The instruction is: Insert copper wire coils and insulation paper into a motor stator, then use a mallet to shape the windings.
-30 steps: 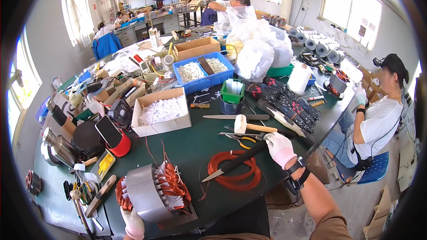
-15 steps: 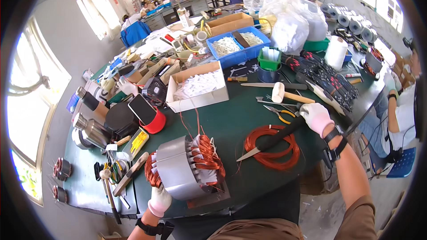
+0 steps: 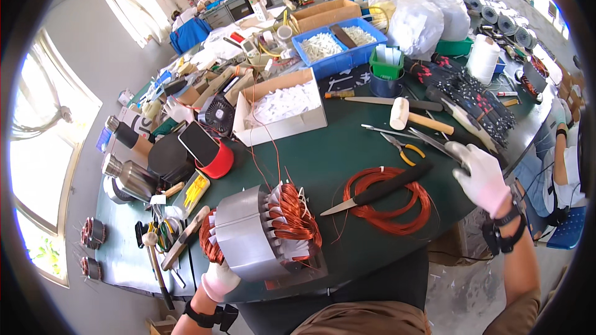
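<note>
Left grip (image 3: 221, 281), one stator (image 3: 247, 232); right (image 3: 483, 178), one tool (image 3: 434, 143)

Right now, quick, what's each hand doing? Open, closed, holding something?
Left hand: against the wire-wound metal core; its grip can't be told.
Right hand: closed on a slim metal tool.

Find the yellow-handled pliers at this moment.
In the head view, the pliers lie right of centre on the green tabletop, between the mallet and the coil of wire, left of the right hand.
</note>
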Available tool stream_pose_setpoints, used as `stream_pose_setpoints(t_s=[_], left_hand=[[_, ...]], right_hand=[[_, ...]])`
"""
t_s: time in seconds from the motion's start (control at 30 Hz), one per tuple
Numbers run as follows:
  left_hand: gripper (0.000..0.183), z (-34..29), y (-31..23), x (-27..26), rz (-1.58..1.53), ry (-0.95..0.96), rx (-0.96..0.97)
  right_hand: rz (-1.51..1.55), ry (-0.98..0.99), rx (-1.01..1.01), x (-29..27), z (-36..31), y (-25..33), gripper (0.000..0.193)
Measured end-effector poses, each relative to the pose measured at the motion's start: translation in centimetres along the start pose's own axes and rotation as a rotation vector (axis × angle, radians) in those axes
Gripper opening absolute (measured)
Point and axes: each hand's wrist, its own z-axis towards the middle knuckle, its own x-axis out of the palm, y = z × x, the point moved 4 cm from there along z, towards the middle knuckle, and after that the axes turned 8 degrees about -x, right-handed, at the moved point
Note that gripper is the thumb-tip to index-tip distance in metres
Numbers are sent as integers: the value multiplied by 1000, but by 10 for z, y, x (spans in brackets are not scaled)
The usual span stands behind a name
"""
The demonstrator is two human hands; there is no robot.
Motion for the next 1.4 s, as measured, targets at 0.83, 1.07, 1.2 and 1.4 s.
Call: stream_pose_setpoints(t_s=[0.83,1.07,1.2,1.4], left_hand=[[32,-6,-22,58,-513,-37,-520],[34,-41,25,0,-661,-150,-584],[35,-58,21,-6,-751,-226,-600],[36,-49,24,-3,-907,-351,-658]], right_hand=[[274,467,-731,89,75,201,28],[295,516,-793,100,80,212,22],[429,525,-565,108,79,212,19],[254,206,-808,78,61,168,45]])
